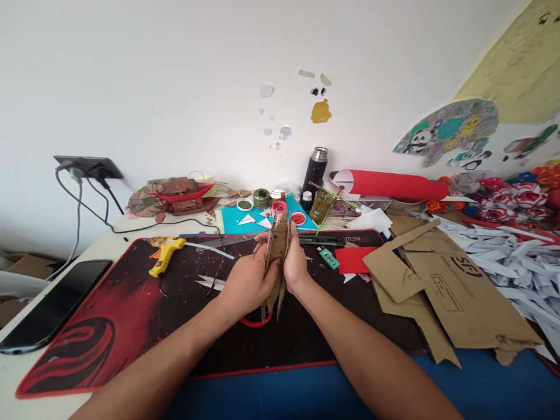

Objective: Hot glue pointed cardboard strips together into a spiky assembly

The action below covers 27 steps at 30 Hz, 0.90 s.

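Over the middle of the desk mat, a brown cardboard piece [279,245] stands on edge between my hands, its layers spread apart like a narrow trough with corrugated edges showing. My left hand [247,280] grips its left side, the thumb on the inner face. Against its right side lies my right hand [296,259], its fingers partly hidden behind the board. Below my left hand rest scissors, their red handle [256,324] and pale blades [210,283] partly covered. A yellow glue gun [167,255] lies farther left on the mat.
Loose cardboard sheets [450,291] and white paper strips [507,256] crowd the right. Paint pots [261,198], a brush jar [322,205] and a black thermos [315,169] stand at the back. A black phone [56,303] lies left; the glue gun's cord crosses the mat.
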{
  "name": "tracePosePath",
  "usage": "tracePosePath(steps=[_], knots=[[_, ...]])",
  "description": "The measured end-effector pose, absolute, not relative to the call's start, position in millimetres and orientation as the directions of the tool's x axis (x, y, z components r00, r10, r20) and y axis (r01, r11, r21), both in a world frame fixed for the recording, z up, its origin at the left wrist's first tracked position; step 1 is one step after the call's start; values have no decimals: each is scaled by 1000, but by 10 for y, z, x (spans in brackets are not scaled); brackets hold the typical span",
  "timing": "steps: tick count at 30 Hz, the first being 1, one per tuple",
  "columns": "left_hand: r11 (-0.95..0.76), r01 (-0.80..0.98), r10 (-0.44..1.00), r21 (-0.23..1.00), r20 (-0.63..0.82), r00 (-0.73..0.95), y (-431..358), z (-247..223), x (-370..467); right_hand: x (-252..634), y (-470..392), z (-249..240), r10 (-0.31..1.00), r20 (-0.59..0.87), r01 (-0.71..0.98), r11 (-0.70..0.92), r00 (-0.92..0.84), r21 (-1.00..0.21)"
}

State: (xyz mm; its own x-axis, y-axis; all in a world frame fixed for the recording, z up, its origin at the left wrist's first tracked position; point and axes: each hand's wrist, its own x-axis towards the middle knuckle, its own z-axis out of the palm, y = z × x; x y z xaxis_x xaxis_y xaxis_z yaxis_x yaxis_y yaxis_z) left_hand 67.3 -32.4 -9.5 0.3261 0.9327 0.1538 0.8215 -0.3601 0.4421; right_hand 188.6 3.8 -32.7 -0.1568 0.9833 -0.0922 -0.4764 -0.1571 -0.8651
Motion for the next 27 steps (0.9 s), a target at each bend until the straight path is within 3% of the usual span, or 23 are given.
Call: tracePosePath(steps=[9, 18, 22, 27], knots=[[-359, 812, 933, 460, 139, 333, -328, -72, 673, 1895, 20, -289, 984, -101, -395, -151, -144, -906], [-352, 817, 935, 456, 134, 329, -336, -70, 674, 1895, 15, -301, 987, -62, -456, -124, -148, -881], [-348, 771, 935, 533, 138, 327, -322, -98, 641, 1921, 2, -274, 980, -120, -425, -177, -157, -888], [-322, 596, 933, 735, 140, 331, -273, -121, 546, 1980, 28, -320, 976, -186, -318, -214, -115, -923]])
